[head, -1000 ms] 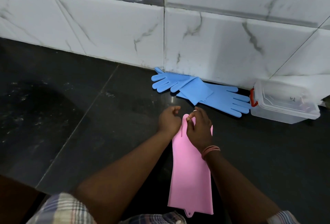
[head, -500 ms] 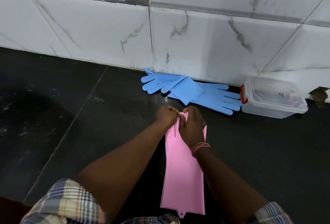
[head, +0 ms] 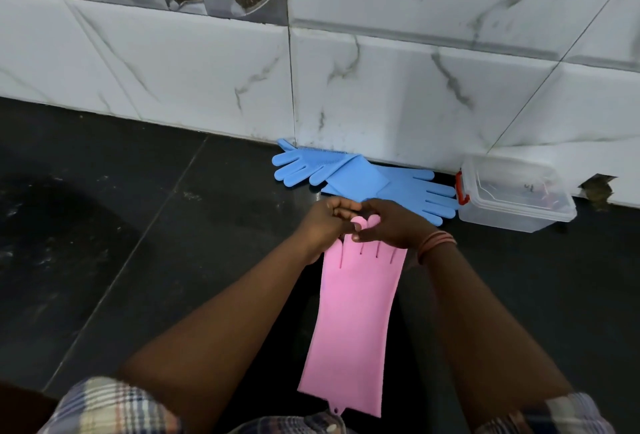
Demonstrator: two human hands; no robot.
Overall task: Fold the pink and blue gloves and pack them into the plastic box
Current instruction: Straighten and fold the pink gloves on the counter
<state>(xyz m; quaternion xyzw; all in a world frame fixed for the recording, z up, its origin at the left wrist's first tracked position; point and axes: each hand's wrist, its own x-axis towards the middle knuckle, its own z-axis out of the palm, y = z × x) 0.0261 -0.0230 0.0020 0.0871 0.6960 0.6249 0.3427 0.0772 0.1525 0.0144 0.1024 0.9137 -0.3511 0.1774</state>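
Pink glove [head: 353, 322] lies flat, cuff nearest (fingertips hidden); blue gloves [head: 363, 180] overlap by the wall, beside the clear plastic box [head: 516, 196].

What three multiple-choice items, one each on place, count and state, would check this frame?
1. Where is the clear plastic box with the red latch?
A. Against the tiled wall, right of the blue rubber gloves
B. On the person's lap
C. Left of the gloves

2. How many blue gloves lie on the dark floor?
A. One
B. Two
C. Four

3. What holds the long pink rubber glove?
A. Nothing
B. One hand
C. Both hands, at its finger end

Answers: 1 A, it touches the wall's base. 2 B, two overlap. 3 C, left hand and right hand pinch its fingers.
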